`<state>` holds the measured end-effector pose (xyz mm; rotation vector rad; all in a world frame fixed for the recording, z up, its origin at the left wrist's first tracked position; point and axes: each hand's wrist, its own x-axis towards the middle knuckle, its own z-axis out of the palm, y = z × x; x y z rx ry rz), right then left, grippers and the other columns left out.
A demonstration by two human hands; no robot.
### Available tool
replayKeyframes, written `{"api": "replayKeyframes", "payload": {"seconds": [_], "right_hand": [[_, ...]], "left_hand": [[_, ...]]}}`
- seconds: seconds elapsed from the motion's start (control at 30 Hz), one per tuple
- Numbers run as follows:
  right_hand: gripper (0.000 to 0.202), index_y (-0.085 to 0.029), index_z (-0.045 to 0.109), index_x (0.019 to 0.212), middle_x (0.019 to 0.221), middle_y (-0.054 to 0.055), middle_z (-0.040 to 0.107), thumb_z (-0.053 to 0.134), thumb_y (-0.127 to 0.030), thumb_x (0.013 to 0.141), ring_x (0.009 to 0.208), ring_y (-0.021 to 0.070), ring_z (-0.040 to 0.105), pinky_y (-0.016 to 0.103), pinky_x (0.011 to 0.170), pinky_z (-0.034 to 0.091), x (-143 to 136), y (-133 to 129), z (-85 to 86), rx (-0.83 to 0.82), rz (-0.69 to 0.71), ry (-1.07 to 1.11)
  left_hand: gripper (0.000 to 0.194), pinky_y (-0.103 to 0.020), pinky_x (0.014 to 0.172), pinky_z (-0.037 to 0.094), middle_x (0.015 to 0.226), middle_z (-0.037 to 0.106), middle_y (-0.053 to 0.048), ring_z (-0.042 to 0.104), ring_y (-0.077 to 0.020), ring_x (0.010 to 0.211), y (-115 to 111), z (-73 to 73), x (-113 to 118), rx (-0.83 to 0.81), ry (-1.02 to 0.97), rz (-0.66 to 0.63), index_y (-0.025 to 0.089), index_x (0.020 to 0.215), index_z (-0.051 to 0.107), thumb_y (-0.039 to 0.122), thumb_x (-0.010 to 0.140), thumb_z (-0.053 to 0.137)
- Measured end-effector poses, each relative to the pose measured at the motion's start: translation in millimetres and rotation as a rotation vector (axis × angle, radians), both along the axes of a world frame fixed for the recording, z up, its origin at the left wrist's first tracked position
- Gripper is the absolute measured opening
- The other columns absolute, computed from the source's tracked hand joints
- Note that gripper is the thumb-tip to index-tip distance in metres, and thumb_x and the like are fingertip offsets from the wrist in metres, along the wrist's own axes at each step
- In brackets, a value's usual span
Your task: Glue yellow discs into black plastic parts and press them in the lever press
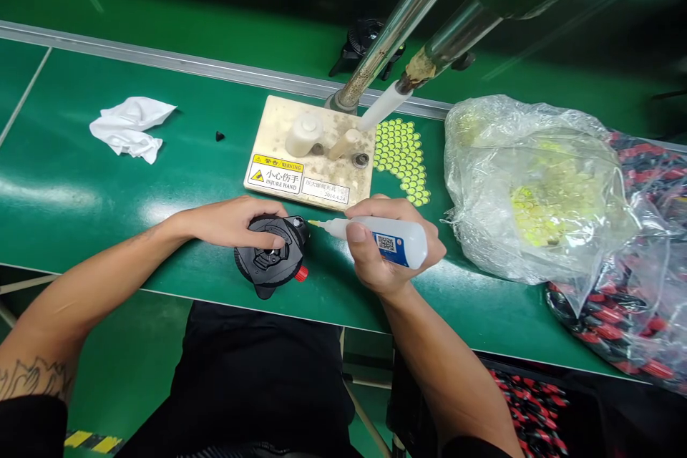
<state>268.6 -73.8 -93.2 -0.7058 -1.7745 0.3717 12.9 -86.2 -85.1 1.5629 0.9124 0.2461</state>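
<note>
My left hand (250, 225) grips a round black device (271, 261) with a ridged rim, thumb across its centre. A red knob (301, 273) sticks out at its lower right, and a small round recess shows on its upper right lug. In my right hand (383, 243) is a white plastic glue bottle (413, 240) with a blue label, held sideways. Its thin yellowish tip points left and sits close beside the lug; whether it touches, I cannot tell.
A press base (279, 114) with a warning label stands behind my hands, its metal post rising above. Many yellow-green discs (402, 157) lie beside it. Plastic bags (483, 179) of parts fill the right. A white cloth (132, 127) and small black piece (220, 136) lie left.
</note>
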Motion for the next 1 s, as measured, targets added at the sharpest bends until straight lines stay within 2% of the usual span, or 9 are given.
{"api": "replayKeyframes", "payload": {"seconds": [0.2, 0.47, 0.67, 1.0], "right_hand": [[0.012, -0.024, 0.071, 0.095, 0.073, 0.000, 0.070, 0.072, -0.036, 0.097, 0.052, 0.0133, 0.058, 0.030, 0.044, 0.041, -0.8, 0.2, -0.8, -0.046, 0.022, 0.038], [0.023, -0.024, 0.070, 0.089, 0.069, 0.000, 0.066, 0.069, -0.044, 0.099, 0.049, 0.0127, 0.054, 0.030, 0.042, 0.038, 0.4, -0.3, -1.1, -0.067, -0.030, -0.005], [0.016, -0.023, 0.070, 0.092, 0.072, -0.001, 0.070, 0.071, -0.037, 0.098, 0.052, 0.0121, 0.059, 0.028, 0.044, 0.040, -0.4, 0.3, -0.6, -0.054, 0.011, 0.028], [0.017, -0.023, 0.072, 0.092, 0.073, 0.000, 0.071, 0.072, -0.039, 0.097, 0.052, 0.0135, 0.060, 0.030, 0.046, 0.044, 1.2, 0.4, -2.5, -0.082, 0.006, 0.033]], "left_hand": [[0.038, -0.030, 0.084, 0.056, 0.119, 0.078, -0.006, 0.074, -0.0227, 0.103, -0.8, 1.9, 1.5, 0.018, 0.019, -0.005, 0.020, 0.123, 0.068, 0.050, 0.099, 0.068], [0.039, -0.031, 0.084, 0.056, 0.119, 0.079, -0.007, 0.075, -0.0238, 0.104, -1.3, 1.9, 0.9, 0.021, 0.016, -0.006, 0.019, 0.122, 0.068, 0.051, 0.099, 0.069], [0.038, -0.031, 0.085, 0.056, 0.120, 0.079, -0.007, 0.075, -0.0238, 0.105, -1.2, 1.0, 0.6, 0.021, 0.017, -0.006, 0.020, 0.122, 0.068, 0.050, 0.099, 0.069], [0.038, -0.030, 0.084, 0.056, 0.120, 0.079, -0.007, 0.075, -0.0237, 0.105, -1.3, 1.3, 0.4, 0.027, 0.020, -0.005, 0.020, 0.123, 0.068, 0.051, 0.099, 0.068]]}}
